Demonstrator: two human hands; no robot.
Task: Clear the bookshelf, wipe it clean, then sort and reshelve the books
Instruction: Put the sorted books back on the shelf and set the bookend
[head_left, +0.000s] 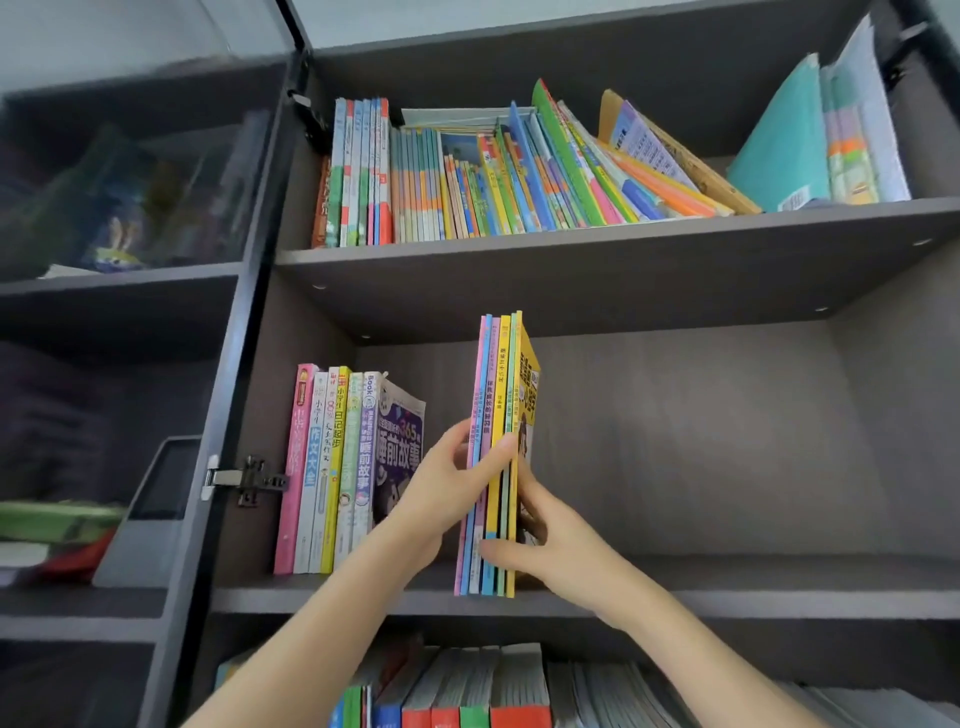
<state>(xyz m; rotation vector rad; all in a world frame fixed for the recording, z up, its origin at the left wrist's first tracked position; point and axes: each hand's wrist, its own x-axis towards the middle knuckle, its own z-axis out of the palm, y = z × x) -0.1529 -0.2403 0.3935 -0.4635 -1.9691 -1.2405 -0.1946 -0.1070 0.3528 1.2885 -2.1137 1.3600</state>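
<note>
Off to my left there's a dark-framed glass door (135, 171), hazy with reflections. Through it I can just make out a blurred blue-and-yellow toy figure (117, 249), with a white sheet of paper (67, 270) lying just beside it. On the door's edge sits a silver-and-black metal hinge (244, 480), and higher up a black hinge (306, 122). Lower left, a grey flat panel (148, 519) leans tilted. Next to it, a green flat pack (57, 519) lies over something red (78, 564).
</note>
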